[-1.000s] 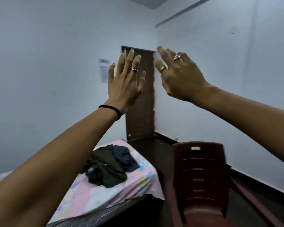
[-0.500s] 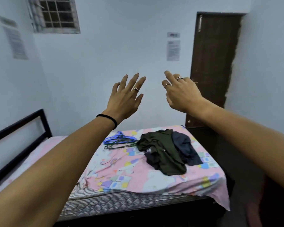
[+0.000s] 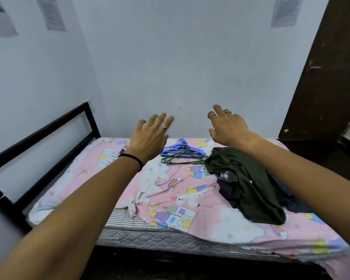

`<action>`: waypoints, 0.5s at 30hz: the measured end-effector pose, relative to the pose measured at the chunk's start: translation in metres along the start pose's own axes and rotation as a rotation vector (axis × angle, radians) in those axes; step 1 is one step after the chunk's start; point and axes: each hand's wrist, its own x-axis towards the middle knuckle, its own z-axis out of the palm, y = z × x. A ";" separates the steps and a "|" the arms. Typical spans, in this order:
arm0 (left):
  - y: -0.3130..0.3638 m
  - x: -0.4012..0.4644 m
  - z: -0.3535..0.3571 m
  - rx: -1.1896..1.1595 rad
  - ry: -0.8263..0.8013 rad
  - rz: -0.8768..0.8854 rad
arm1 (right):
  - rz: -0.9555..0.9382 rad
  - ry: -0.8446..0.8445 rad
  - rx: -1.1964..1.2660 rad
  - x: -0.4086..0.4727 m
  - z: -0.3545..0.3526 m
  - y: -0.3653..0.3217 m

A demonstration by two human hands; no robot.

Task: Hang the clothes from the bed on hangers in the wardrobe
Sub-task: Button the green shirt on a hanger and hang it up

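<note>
A heap of clothes lies on the right side of the bed [image 3: 170,195]: a dark green garment [image 3: 249,184] on top, with dark navy cloth [image 3: 287,197] under and beside it. Blue hangers [image 3: 180,150] and a green hanger [image 3: 182,161] lie on the pink patterned sheet near the far wall. My left hand [image 3: 150,136] hovers above the sheet left of the hangers, fingers spread and empty. My right hand [image 3: 228,126] is stretched out above the far end of the green garment, fingers apart, holding nothing. No wardrobe is in view.
A black metal headboard [image 3: 38,138] runs along the bed's left end. A dark brown door [image 3: 321,77] stands at the right behind the bed's far corner. Papers [image 3: 53,13] are stuck on the pale walls. The sheet is pulled back, baring the striped mattress [image 3: 125,219].
The view has swung left and down from the door and chair to the bed. Both outstretched open hands have dropped lower, now over the hangers and clothes.
</note>
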 end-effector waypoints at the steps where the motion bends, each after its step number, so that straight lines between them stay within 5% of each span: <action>1: -0.015 0.005 0.015 -0.030 -0.021 -0.079 | 0.001 -0.010 0.001 0.015 0.012 -0.009; 8: -0.099 0.034 0.120 -0.126 -0.137 -0.260 | 0.030 -0.056 -0.044 0.092 0.086 -0.036; 15: -0.098 0.072 0.208 -0.168 -0.296 -0.129 | 0.183 -0.129 0.039 0.141 0.153 -0.012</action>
